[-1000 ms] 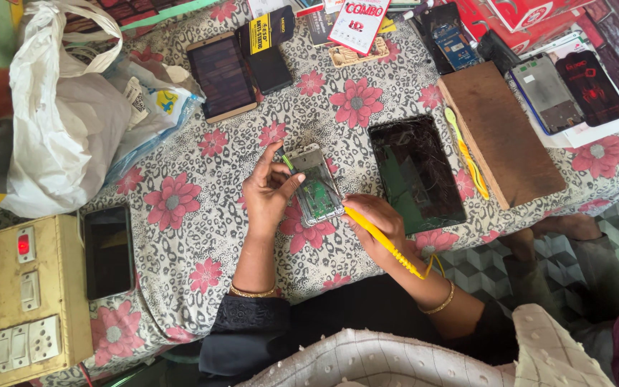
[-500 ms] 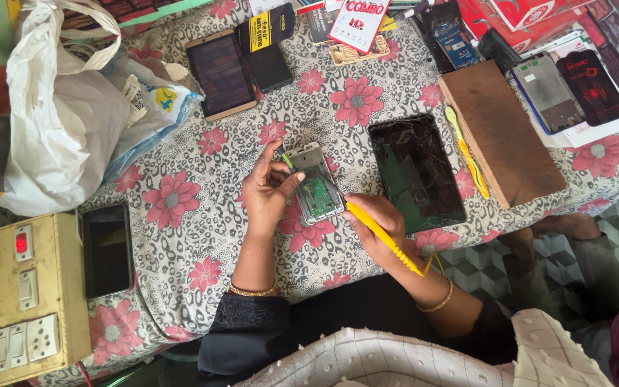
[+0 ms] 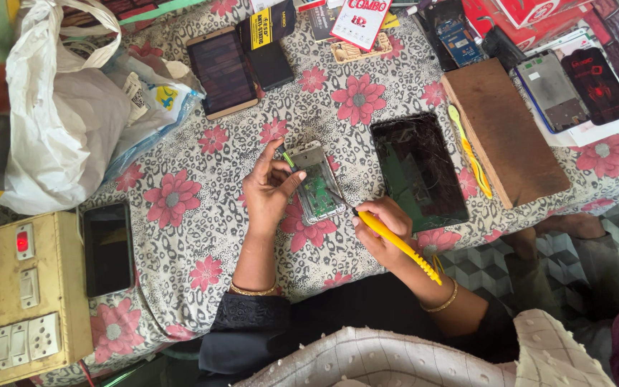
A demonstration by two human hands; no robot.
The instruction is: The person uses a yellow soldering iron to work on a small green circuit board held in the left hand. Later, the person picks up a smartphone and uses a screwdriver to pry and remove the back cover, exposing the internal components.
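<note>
Two hands work over one opened phone (image 3: 315, 183), which lies with its back cover off and its green board showing, near the middle of the flowered tablecloth (image 3: 180, 208). The left hand (image 3: 268, 190) pinches the phone's left edge, thumb and fingers curled narrow around the frame. The right hand (image 3: 381, 229) is closed around a yellow-handled screwdriver (image 3: 395, 242), whose thin tip touches the phone's lower right corner; the handle points toward five o'clock.

Against the frame half a second back, both hands sit as they did and the tool tip stays at the same corner; only the view has drifted slightly.

At three o'clock of the phone lies a dark tablet (image 3: 418, 170) with a cracked screen, and just beyond it a yellow pry tool (image 3: 469, 152) beside a wooden board (image 3: 504, 130). At eleven o'clock rests a gold-edged phone (image 3: 222, 72). At nine o'clock, well apart, a black phone (image 3: 108, 249) lies beside a cream switchboard (image 3: 16, 287). A white plastic bag (image 3: 51, 122) sits at ten o'clock.
</note>
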